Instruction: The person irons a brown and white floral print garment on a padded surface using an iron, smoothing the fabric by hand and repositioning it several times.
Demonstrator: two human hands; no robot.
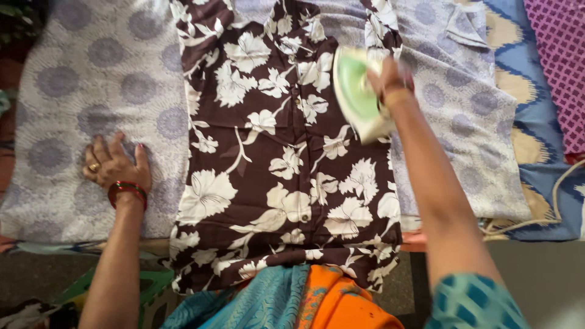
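Note:
A brown shirt with white flowers (274,152) lies spread flat, buttons down its middle. My right hand (390,82) grips the handle of a green and white iron (356,97), which rests on the shirt's upper right part. My left hand (114,163) lies flat, fingers apart, on the pale lilac patterned cloth (91,79) to the left of the shirt, a ring on one finger and red bangles at the wrist.
The lilac cloth covers the ironing surface on both sides of the shirt. A blue and yellow cloth (524,109) and a purple patterned one (560,55) lie at the right. A pale cord (548,213) trails at the right edge.

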